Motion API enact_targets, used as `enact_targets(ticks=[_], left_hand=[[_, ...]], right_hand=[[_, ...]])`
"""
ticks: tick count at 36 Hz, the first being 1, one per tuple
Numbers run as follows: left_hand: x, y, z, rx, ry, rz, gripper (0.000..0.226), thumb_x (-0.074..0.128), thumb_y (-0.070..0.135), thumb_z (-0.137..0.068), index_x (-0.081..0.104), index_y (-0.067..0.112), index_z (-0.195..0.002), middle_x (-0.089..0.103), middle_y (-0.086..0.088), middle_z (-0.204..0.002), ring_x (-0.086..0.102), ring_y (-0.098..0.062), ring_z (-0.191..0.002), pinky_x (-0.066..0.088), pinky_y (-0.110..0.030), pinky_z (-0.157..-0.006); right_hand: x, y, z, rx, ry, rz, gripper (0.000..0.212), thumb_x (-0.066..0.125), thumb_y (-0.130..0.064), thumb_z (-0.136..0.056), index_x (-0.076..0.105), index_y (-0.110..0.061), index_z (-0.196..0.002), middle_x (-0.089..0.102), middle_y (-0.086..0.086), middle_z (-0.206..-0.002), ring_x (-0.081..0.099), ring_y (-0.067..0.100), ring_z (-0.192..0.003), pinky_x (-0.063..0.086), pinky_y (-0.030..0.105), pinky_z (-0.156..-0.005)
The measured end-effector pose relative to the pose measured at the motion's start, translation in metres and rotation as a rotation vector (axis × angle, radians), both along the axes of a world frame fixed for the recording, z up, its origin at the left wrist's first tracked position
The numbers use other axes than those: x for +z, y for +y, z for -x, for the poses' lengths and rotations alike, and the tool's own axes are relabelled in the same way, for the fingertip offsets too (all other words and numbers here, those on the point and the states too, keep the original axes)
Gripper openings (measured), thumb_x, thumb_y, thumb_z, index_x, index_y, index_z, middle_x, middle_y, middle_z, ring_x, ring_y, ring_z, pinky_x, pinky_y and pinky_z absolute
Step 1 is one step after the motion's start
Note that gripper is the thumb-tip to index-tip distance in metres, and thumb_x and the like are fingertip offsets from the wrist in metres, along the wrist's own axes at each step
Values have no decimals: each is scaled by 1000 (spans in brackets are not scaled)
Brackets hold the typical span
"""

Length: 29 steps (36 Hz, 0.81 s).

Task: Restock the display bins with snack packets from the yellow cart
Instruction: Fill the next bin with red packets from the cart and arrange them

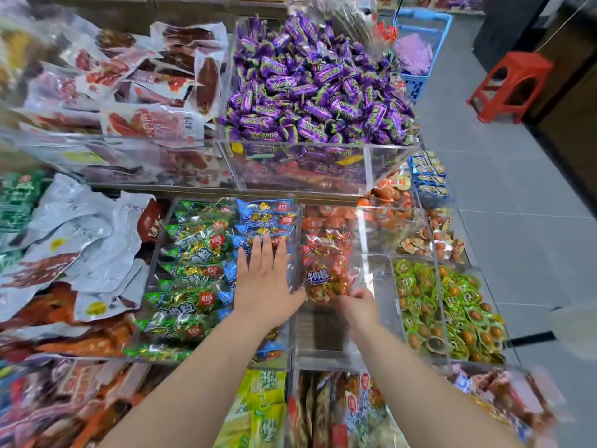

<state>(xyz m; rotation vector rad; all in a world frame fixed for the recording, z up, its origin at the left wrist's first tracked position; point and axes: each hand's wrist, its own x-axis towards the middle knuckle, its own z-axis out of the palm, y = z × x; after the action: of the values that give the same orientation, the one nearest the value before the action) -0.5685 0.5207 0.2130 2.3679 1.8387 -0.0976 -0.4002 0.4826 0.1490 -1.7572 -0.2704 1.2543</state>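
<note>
While flat on blue packets (265, 218), left hand (266, 279).

The left hand (269, 279) covers blue packets (265, 215); bottom-right packets (523, 402) are blurred.

Grey floor tiles (517, 195) fill the right side of the frame under even light. A red plastic stool (510, 85) stands on them at the upper right, just beside a dark cabinet (571, 130). A blue plastic basket (423, 19) sits near the top edge.
</note>
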Motion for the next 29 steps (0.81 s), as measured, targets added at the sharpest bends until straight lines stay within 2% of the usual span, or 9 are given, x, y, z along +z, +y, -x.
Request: enact_targets(ticks=[4, 6, 8, 10, 12, 14, 18, 25, 29], left_hand=[[-2, -1, 0, -2, 17, -21, 97, 31, 70, -84, -12, 15, -152, -15, -12, -160, -20, -29, -146, -17, -49, -112], [-2, -1, 0, -1, 26, -21, 97, 30, 70, -84, -13, 16, -151, -17, -12, -159, -21, -29, -145, -18, -49, -113], [-2, -1, -1, 0, 32, -22, 97, 30, 70, -84, -12, 15, -152, -17, -12, -159, -20, -29, -145, -16, -50, -113], [-1, -1, -1, 0, 33, -29, 97, 30, 70, -83, -10, 15, -152, -16, -12, -160, -18, -29, -146, -14, -51, -115], [-1, -1, -1, 4, 31, -34, 96, 30, 69, -83, -10, 15, -152, -15, -12, -160, -18, -29, -146, -13, -51, -116], [-1, -1, -1, 5, 32, -35, 96, 30, 68, -83, -10, 16, -152, -16, -13, -159, -18, -29, -146, -14, -51, -116], [-2, -1, -2, 5, 29, -42, 97, 32, 68, -83, -10, 15, -152, -16, -13, -159, -18, -29, -146, -16, -50, -114], [-4, -1, -1, 5, 16, -54, 97, 27, 68, -80, -9, 16, -152, -16, -12, -160, -18, -28, -146, -17, -49, -114], [-4, -2, 0, 4, 1, -62, 97, 24, 68, -78, -8, 16, -153, -14, -12, -160, -17, -28, -147, -19, -49, -114]], right_hand=[[-10, 5, -8, 336, -335, 159, 39, 85, -19, -66, 46, -20, -72, 62, -2, -80, 55, 12, -68, 40, 24, -57], [-9, 13, -15, 436, -450, 249, 47, 86, -29, -65, 47, -17, -89, 64, 5, -99, 59, 19, -84, 43, 26, -68], [-11, 20, -21, 479, -543, 321, 78, 88, -35, -60, 42, -8, -117, 56, 13, -119, 56, 28, -108, 47, 33, -82], [-14, 23, -24, 474, -504, 270, 102, 91, -27, -56, 28, -10, -134, 51, 11, -123, 53, 27, -111, 49, 27, -85], [-17, 25, -26, 435, -307, 127, 90, 88, -10, -60, 27, -17, -126, 54, 3, -109, 57, 16, -91, 49, 10, -59], [-19, 24, -24, 391, -166, 44, 79, 83, -4, -65, 27, -23, -116, 56, -1, -101, 57, 10, -82, 49, 12, -49], [-26, 26, -20, 362, -235, -66, 79, 80, 0, -67, 35, -15, -130, 61, 7, -116, 60, 25, -105, 52, 42, -89], [-34, 23, -25, 502, -219, -183, 106, 81, 11, -60, 20, -20, -141, 52, 5, -129, 52, 19, -118, 44, 41, -101], [-39, 20, -29, 569, -244, -107, 118, 83, 6, -61, 5, -18, -147, 38, 9, -141, 47, 20, -120, 46, 19, -87]])
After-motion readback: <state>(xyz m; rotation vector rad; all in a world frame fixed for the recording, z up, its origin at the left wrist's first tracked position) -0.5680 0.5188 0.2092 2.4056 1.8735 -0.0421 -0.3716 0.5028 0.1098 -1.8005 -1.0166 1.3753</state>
